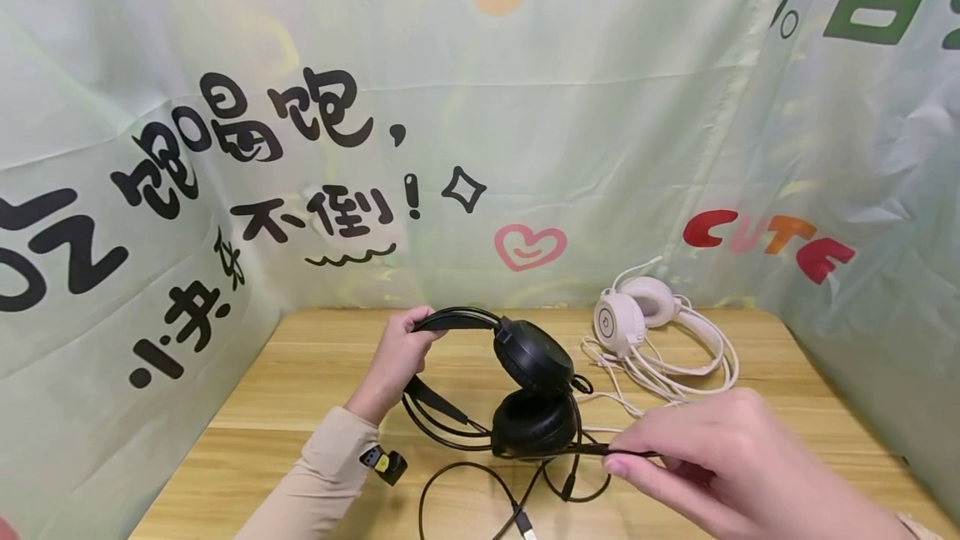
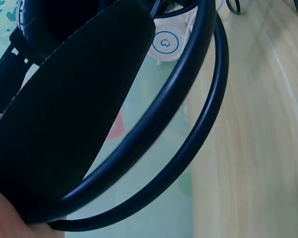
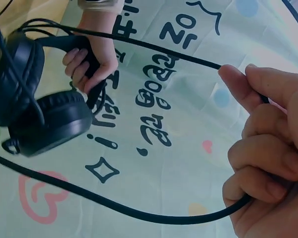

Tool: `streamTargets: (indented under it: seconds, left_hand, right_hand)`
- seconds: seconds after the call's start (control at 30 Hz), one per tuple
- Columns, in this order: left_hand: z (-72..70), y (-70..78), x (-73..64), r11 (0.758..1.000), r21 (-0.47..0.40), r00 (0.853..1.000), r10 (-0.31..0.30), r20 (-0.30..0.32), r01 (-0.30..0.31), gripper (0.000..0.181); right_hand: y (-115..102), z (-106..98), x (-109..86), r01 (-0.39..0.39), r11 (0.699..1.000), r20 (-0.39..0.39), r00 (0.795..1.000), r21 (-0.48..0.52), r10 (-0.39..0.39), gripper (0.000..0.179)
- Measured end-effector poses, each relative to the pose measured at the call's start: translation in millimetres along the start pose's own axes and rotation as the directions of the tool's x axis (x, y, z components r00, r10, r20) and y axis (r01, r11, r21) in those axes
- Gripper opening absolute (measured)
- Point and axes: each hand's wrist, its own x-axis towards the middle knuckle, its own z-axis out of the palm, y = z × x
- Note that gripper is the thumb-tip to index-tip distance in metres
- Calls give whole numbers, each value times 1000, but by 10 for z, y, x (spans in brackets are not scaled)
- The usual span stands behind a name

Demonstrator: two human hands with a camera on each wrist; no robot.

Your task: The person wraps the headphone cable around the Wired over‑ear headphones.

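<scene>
A pair of black over-ear headphones [image 1: 532,357] is held on its side above the table, the two ear cups one over the other. My left hand [image 1: 393,361] grips it by the padded headband [image 2: 74,99], whose twin outer bars curve past in the left wrist view. On the right, my right hand [image 1: 720,465] pinches the headphones' black cable [image 3: 164,219] between thumb and forefinger. Its other fingers curl round a further stretch of that cable, which hangs in a loop in the right wrist view. More cable lies on the table below, near a USB plug [image 1: 525,523].
White headphones [image 1: 618,323] with coiled white cable lie at the back right of the wooden table [image 1: 247,407]. Pale printed curtains [image 1: 600,107] rise behind the table and along both sides. A small black and yellow device [image 1: 386,463] sits at the left sleeve.
</scene>
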Motion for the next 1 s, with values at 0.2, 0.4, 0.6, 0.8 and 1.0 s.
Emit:
streamTargets:
  seconds: [0.2, 0.4, 0.6, 0.8, 1.0]
  left_hand:
    - [18, -1, -4, 1000, 15, 998, -12, 67, 11, 22]
    - [35, 20, -20, 1000, 11, 990, -24, 136, 23, 19]
    - [63, 30, -18, 999, 15, 985, -51, 164, 49, 18]
    - [72, 34, -12, 998, 14, 979, -56, 197, 54, 17]
    - [94, 30, -7, 999, 37, 967, -42, 252, 33, 14]
  right_hand:
    - [65, -22, 59, 10, 1000, -36, 999, -1, -10, 5]
    - [156, -19, 113, 19, 998, -96, 995, -56, -24, 8]
    - [165, -19, 161, -18, 988, -123, 992, -156, -1, 18]
    - [192, -25, 268, -34, 968, -159, 987, -248, -6, 30]
    - [255, -35, 342, -51, 948, -164, 986, -313, -1, 36]
